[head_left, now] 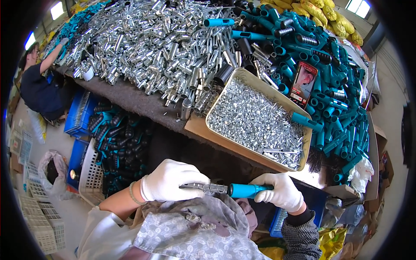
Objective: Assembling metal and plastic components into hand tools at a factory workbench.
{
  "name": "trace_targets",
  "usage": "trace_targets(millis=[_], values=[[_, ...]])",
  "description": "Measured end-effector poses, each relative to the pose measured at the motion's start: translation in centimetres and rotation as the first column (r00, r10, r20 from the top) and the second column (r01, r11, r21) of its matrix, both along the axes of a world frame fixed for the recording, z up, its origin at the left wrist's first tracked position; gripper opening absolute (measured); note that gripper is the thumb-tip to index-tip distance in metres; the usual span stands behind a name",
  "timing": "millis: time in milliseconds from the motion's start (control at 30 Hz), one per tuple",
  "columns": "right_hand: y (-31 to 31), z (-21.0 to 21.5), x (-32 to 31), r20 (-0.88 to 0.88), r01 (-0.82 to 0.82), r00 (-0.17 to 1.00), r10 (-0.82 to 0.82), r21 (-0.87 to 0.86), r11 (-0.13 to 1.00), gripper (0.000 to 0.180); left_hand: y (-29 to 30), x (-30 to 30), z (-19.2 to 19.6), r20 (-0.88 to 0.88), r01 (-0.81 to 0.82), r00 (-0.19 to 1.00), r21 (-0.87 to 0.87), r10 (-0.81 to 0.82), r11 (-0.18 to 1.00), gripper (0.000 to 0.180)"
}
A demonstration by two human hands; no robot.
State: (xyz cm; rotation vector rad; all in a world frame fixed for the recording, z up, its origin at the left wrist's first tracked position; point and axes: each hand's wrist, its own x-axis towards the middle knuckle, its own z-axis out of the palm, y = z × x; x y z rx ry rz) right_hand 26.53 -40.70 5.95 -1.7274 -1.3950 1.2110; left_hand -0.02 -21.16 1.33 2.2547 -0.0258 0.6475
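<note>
My left hand [171, 181], in a white glove, is closed around a silvery metal rod with a ridged, spring-like section [216, 188]. The fingers of my right hand [281, 193], gloved in white too, wrap the far end of a teal plastic tube [245, 190]. The ridged metal piece meets the tube's open left end, in line with it; how deep it sits inside I cannot tell. Both hands are held over my flower-patterned apron [173, 236], just in front of the table edge. Beyond them stands a cream tray [208, 119] heaped with small metal bits.
A big heap of metal fittings [147, 47] covers the table, with teal tubes [333, 117] piled at right and a phone [303, 84] on them. A white basket [93, 171] beside black-and-teal handles [117, 138] stands below left. Another person [41, 86] works at far left.
</note>
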Motion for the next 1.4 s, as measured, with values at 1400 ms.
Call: trace_targets(millis=[1400], values=[[3.3, 0.1, 9.5, 0.782, 0.209, 0.462, -0.419, 0.363, 0.908, 0.02, -3.5, 2.8, -0.8, -0.02, -0.096, 0.995, 0.111, 0.098, 0.989, 0.048]])
